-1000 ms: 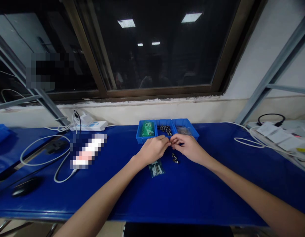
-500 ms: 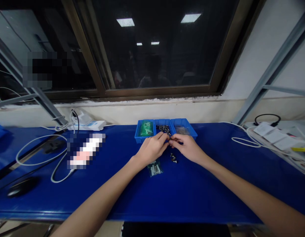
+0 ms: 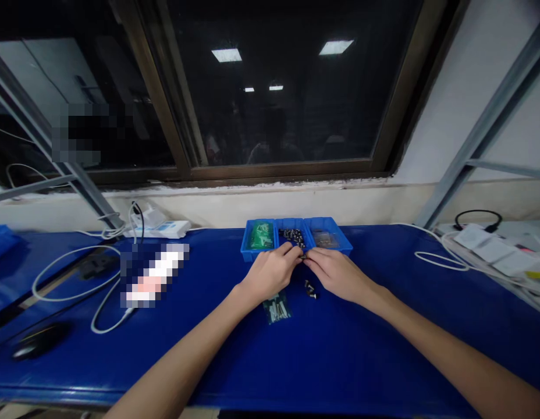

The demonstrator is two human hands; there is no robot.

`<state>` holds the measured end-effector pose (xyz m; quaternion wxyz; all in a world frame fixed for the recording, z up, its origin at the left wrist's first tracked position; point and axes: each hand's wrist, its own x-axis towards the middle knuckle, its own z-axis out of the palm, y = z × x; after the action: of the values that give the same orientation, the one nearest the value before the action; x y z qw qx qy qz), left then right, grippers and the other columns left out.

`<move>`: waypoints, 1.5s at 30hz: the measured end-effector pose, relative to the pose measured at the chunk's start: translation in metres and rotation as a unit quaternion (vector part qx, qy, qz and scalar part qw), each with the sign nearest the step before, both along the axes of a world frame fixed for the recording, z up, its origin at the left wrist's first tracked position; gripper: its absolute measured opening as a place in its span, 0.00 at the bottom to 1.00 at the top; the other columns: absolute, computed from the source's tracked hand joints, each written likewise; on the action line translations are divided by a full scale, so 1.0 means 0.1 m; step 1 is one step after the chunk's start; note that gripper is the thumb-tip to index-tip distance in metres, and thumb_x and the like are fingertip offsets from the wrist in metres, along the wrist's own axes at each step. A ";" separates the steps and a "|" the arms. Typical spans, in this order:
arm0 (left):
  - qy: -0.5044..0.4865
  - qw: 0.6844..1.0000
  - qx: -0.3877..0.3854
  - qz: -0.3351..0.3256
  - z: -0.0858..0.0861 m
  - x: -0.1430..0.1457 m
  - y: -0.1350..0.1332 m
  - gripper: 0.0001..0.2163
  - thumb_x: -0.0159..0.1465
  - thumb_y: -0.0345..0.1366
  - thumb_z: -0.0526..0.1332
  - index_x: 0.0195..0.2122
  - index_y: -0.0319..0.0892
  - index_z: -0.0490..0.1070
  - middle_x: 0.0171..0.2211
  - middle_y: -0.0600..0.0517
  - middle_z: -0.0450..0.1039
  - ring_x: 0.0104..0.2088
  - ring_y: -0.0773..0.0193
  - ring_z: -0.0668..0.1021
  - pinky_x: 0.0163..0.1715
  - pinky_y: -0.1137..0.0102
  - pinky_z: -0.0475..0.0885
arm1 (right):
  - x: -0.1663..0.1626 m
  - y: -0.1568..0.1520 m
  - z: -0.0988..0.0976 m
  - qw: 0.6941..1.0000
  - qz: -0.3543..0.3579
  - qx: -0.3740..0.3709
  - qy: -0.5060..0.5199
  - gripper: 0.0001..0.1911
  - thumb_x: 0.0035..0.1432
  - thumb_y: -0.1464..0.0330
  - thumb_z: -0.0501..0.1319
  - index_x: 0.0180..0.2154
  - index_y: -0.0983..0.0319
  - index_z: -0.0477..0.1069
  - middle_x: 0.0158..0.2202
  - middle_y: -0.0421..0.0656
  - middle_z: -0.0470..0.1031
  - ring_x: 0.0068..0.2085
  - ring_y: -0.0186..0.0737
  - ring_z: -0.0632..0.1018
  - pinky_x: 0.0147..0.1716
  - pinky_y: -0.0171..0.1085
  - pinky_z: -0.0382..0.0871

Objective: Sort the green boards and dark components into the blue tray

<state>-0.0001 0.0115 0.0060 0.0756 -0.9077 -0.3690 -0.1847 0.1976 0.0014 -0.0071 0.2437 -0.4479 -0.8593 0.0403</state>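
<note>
**Both hands were brought together at the front of a blue divided parts tray (image 3: 252,255) on the desk (image 3: 361,361).**

The fingers (image 3: 294,251) of the left hand (image 3: 270,272) and the right hand (image 3: 340,273) were closed to a narrow pinch over the tray's middle compartment; a tiny dark part may have been held there, but this was too small to be told. Small dark metal parts (image 3: 291,235) filled that compartment, with green circuit boards (image 3: 261,235) to the left and a clear plastic bag (image 3: 326,238) to the right. The tray was placed at the desk's back edge, midway along. Loose screws (image 3: 310,288) were lying just beyond the right hand's wrist side, and a small bag of silver fasteners (image 3: 276,309) was lying beneath the left hand. A black mouse (image 3: 39,340) was placed toward the desk's left end.
</note>
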 end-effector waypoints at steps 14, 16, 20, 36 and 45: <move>-0.057 0.998 -0.020 -0.017 0.02 -0.01 0.00 0.10 0.73 0.34 0.47 0.50 0.41 0.63 0.44 0.47 0.70 0.38 0.62 0.78 0.31 0.69 0.72 | -0.07 0.00 0.02 0.975 0.032 -0.067 0.210 0.08 0.66 0.69 0.53 0.35 0.60 0.69 0.30 0.41 0.77 0.32 0.37 0.78 0.34 0.36 0.69; -0.049 0.998 -0.021 -0.021 0.03 -0.02 0.01 0.09 0.72 0.35 0.49 0.49 0.41 0.64 0.44 0.47 0.70 0.38 0.62 0.78 0.31 0.69 0.72 | -0.07 -0.01 0.03 0.972 0.029 -0.072 0.220 0.09 0.66 0.68 0.53 0.33 0.60 0.69 0.28 0.40 0.77 0.31 0.37 0.78 0.33 0.35 0.69; -0.027 0.999 -0.012 -0.013 0.00 -0.02 0.02 0.09 0.72 0.37 0.50 0.44 0.40 0.67 0.41 0.48 0.70 0.34 0.62 0.77 0.27 0.69 0.70 | -0.07 -0.01 0.02 0.967 0.006 -0.058 0.248 0.07 0.65 0.65 0.56 0.36 0.60 0.70 0.29 0.40 0.77 0.31 0.38 0.79 0.33 0.36 0.70; -0.084 0.996 -0.007 -0.023 -0.02 0.00 0.01 0.11 0.73 0.35 0.47 0.46 0.41 0.68 0.39 0.49 0.73 0.36 0.63 0.78 0.30 0.71 0.72 | -0.08 0.04 -0.05 0.933 0.038 -0.198 0.297 0.07 0.63 0.64 0.57 0.34 0.61 0.69 0.29 0.42 0.77 0.31 0.39 0.79 0.25 0.34 0.68; -0.041 0.999 0.004 -0.012 -0.06 0.00 0.03 0.11 0.72 0.36 0.49 0.45 0.39 0.69 0.38 0.48 0.72 0.33 0.61 0.78 0.26 0.70 0.70 | -0.06 0.06 -0.03 0.947 0.015 -0.169 0.274 0.13 0.64 0.61 0.56 0.30 0.61 0.70 0.28 0.42 0.76 0.31 0.38 0.78 0.30 0.36 0.68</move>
<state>-0.0004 0.0144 0.0002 0.0616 -0.9034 -0.3604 -0.2241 0.1920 0.0079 -0.0105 0.3897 -0.4417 -0.7463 0.3098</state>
